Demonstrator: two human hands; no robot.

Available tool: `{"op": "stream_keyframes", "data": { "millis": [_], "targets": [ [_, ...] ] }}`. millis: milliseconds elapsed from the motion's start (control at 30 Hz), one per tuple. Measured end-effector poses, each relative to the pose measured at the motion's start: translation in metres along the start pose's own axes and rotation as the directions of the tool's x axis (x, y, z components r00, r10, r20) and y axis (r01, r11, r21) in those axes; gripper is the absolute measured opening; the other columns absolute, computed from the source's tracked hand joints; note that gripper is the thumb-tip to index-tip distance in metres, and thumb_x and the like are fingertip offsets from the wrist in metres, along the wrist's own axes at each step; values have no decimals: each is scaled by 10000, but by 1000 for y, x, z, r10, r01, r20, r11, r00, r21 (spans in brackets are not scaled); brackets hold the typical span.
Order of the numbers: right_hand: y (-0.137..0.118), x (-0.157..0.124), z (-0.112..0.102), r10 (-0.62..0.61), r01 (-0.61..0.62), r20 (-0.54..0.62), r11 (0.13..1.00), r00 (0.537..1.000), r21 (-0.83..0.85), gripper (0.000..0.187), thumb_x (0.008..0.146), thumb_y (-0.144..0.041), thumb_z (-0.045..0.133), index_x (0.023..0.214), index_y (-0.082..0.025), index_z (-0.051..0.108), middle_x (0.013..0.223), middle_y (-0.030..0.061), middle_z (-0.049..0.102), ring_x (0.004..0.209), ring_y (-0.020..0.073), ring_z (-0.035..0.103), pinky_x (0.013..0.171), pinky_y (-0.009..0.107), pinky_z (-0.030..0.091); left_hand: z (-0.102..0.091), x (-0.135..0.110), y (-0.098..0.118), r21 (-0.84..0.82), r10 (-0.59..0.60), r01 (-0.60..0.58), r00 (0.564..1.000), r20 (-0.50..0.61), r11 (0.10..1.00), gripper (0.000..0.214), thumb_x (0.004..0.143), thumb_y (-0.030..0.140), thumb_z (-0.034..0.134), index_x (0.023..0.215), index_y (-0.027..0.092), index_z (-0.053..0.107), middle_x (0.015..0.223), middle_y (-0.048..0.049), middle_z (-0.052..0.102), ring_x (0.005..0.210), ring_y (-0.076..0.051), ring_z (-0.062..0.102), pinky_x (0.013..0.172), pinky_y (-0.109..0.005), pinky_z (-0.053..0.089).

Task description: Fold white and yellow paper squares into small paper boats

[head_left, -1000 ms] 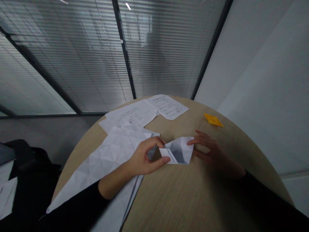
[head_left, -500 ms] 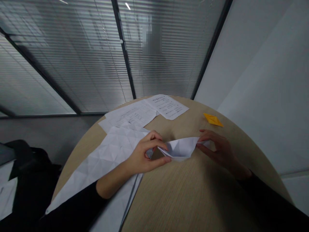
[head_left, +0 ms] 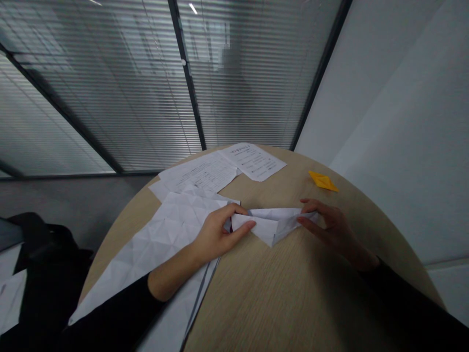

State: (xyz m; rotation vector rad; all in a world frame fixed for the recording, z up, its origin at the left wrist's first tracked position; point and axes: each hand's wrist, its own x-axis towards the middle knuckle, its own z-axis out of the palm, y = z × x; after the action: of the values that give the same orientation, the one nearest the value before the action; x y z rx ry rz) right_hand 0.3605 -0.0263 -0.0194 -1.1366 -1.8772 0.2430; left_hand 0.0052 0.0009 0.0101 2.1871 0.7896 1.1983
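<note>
"Where's the work?"

"On the round wooden desk (head_left: 293,298), centre of the frame: a folded white paper (head_left: 273,222) lies just beside a large creased sheet (head_left: 161,239)."

"And the fingers (head_left: 240,225)?"

"Grasping it: the left hand (head_left: 216,234) pinches one end, the right hand (head_left: 331,227) the other."

"Step?"

"Mid-fold, apparently; it calls for flattening and creasing."

**Left hand (head_left: 216,237) and right hand (head_left: 333,230) hold a folded paper (head_left: 271,224) on a round wooden table (head_left: 278,298)**

The left hand grips the folded paper's left end, and the right fingers (head_left: 311,208) pinch its right tip. A large creased sheet (head_left: 161,234) lies left of the folded paper, beneath the left forearm (head_left: 172,276). Two printed pages (head_left: 252,161) lie beyond it, and a small orange paper piece (head_left: 323,181) sits beyond and to its right.
</note>
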Motion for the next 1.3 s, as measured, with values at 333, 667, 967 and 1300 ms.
{"op": "stream_keyframes", "data": {
  "millis": [333, 667, 967, 1300],
  "targets": [
    [17, 1, -2, 205, -205, 13, 977, 979, 66, 384, 1032, -648, 793, 1084, -268, 802, 1115, 82, 863, 981, 323, 839, 873, 471, 692, -4, -2, -11, -356, -34, 96, 984, 177, 929, 405, 995, 233, 774, 1396, 184, 751, 1009, -90, 824, 910, -217, 784, 849, -356, 649],
    [11, 6, -3, 200, -216, 115, 965, 973, 150, 354, 1049, -631, 783, 1020, -278, 784, 953, 34, 802, 832, 261, 748, 720, 367, 618, -1, 1, -9, -324, -128, 179, 977, 171, 929, 216, 1021, 383, 850, 1070, 175, 825, 858, -48, 783, 789, -164, 723, 733, -280, 601],
    [-24, -2, -9, 224, -263, 175, 932, 959, 251, 369, 1147, -525, 635, 1454, -329, 697, 1274, 67, 786, 1145, 328, 774, 951, 443, 673, 4, 3, -10, -301, -172, 196, 979, 106, 933, 257, 1085, 429, 802, 1093, 173, 792, 756, 13, 703, 675, -124, 643, 681, -254, 531],
    [-27, -6, 40, -112, 98, 78, 982, 991, 164, 462, 1177, -319, 594, 1639, -331, 607, 1276, 95, 772, 1099, 269, 784, 1001, 437, 678, 11, 0, -11, -295, -154, 210, 967, 203, 932, 261, 1145, 410, 711, 1262, 187, 782, 1071, -70, 798, 782, -140, 718, 718, -273, 579]
  ]
}}
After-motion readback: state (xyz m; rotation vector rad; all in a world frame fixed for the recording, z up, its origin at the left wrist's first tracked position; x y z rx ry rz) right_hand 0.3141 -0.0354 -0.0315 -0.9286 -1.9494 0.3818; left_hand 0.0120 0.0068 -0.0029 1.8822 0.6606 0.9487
